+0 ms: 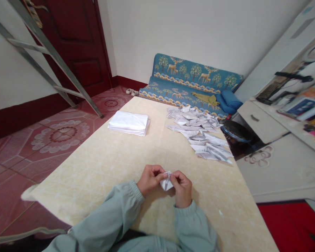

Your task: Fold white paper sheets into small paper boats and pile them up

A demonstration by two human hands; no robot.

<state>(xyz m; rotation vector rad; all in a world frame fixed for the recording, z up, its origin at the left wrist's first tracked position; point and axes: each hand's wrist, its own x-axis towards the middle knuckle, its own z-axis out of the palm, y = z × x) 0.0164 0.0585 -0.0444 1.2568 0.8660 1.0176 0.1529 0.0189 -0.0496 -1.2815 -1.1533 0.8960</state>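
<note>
Between my hands is a small piece of folded white paper (pixel 167 182), held above the near part of the table. My left hand (pixel 151 179) pinches its left side between thumb and fingers. On the opposite side, my right hand (pixel 182 186) grips the paper's upper right edge with thumb and forefinger. Grey lines show on the paper's folded faces. A neat stack of white paper sheets (pixel 128 122) lies at the far left of the table. Toward the far right edge spreads a heap of folded paper pieces (pixel 199 127), grey and white.
A cream patterned cloth covers the table (pixel 99 168). Beyond it stands a blue sofa (pixel 183 84). A metal ladder (pixel 55 59) leans at the left near a dark red door (pixel 70 31). At the right is a cluttered white desk (pixel 273 122), with a round black stool (pixel 236 131) beside it.
</note>
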